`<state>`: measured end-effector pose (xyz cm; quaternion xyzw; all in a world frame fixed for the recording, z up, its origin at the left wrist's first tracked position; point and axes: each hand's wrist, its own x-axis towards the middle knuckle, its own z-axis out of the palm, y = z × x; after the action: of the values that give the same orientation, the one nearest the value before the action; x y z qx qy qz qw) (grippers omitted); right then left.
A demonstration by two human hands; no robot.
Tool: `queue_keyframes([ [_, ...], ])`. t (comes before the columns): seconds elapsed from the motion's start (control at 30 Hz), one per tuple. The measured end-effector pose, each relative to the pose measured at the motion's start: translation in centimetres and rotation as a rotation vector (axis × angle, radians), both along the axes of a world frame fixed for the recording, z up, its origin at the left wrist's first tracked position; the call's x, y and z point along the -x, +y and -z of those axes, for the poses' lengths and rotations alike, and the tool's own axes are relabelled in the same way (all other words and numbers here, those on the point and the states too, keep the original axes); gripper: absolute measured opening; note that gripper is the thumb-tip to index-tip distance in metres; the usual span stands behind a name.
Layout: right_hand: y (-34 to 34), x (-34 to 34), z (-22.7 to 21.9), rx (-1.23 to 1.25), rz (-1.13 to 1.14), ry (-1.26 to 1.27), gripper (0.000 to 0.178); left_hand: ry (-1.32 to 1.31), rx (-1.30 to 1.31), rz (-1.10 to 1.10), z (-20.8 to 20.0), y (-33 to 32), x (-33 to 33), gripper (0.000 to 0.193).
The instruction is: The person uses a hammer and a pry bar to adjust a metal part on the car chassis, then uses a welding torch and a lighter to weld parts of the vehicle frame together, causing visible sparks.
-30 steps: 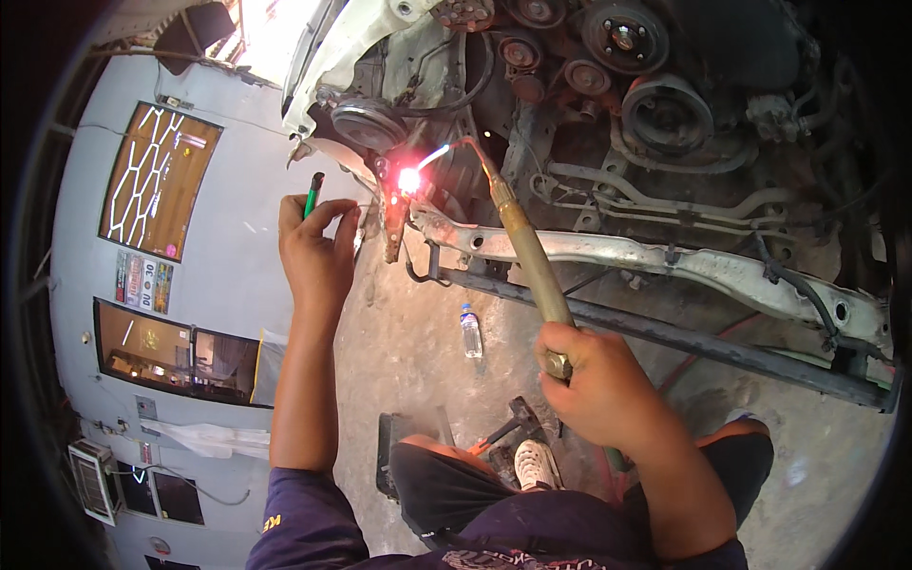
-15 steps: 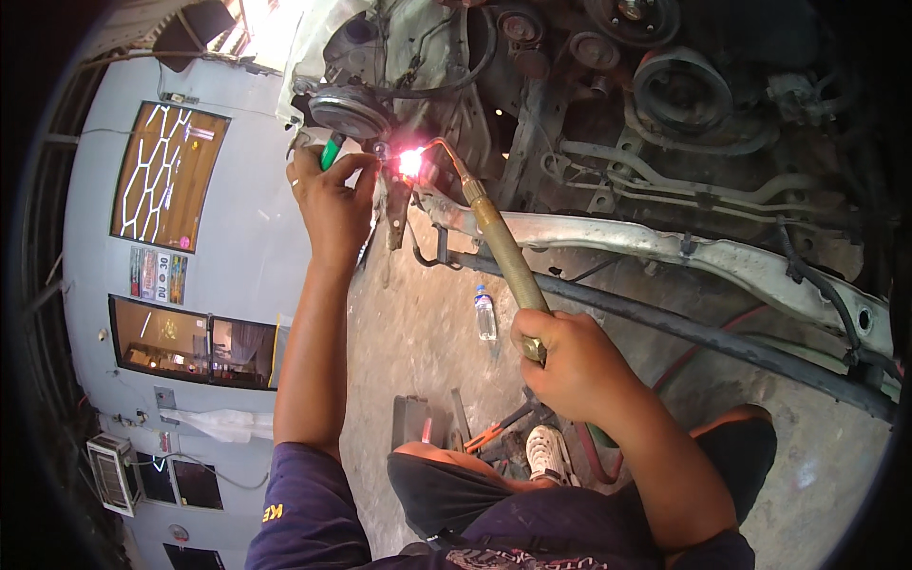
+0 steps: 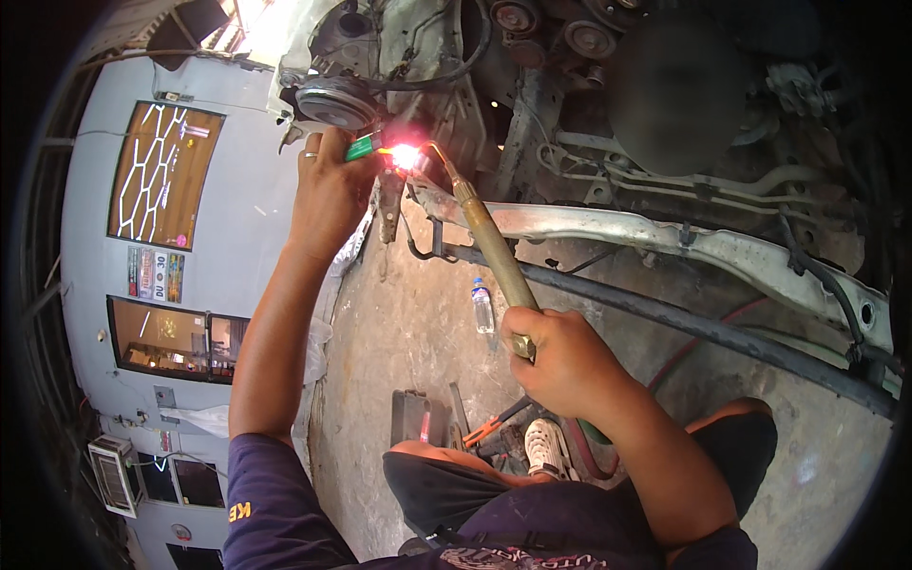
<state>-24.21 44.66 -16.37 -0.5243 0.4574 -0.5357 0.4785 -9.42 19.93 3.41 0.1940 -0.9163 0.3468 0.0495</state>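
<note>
My right hand (image 3: 568,366) is wrapped round the lower end of a brass gas torch (image 3: 499,252). Its thin bent tip (image 3: 437,152) ends beside a glaring white-pink glow (image 3: 407,158) on the car's front metalwork. My left hand (image 3: 332,185) is closed round a green-handled tool (image 3: 361,147), which points right into the glow; glare hides the tool's tip. Just below the glow, a narrow metal bracket (image 3: 390,204) hangs down. A pale, worn metal crossbar (image 3: 589,223) runs from there to the right.
A round black car part (image 3: 337,102) sits just above my left hand. A dark bar (image 3: 655,309) crosses below the crossbar. On the concrete floor are a water bottle (image 3: 483,306), a grey tray (image 3: 407,418), orange-handled cutters (image 3: 489,429) and a red hose (image 3: 679,356).
The green handle has swung from upright to pointing right at the glow. My left elbow has shifted left. The torch remains at the glow, its lower end slightly further left.
</note>
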Motion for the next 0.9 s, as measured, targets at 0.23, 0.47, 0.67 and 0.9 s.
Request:
queue_keyframes([
  [0.23, -0.1, -0.5, 0.1, 0.009, 0.005, -0.029, 0.016, 0.128, 0.009, -0.079, 0.9, 0.0, 0.5, 0.01],
  [0.47, -0.2, -0.6, -0.1, 0.003, 0.027, -0.007, 0.015, 0.379, -0.092, -0.34, 1.3, -0.8, 0.4, 0.013],
  [0.67, -0.2, -0.6, 0.1, 0.005, 0.024, -0.016, 0.014, 0.464, -0.148, -0.525, 1.0, -0.5, 1.3, 0.018],
  [0.9, -0.3, -0.7, 0.3, 0.014, 0.001, -0.053, 0.013, 0.41, -0.114, -0.608, 0.4, -0.7, 1.6, 0.018],
])
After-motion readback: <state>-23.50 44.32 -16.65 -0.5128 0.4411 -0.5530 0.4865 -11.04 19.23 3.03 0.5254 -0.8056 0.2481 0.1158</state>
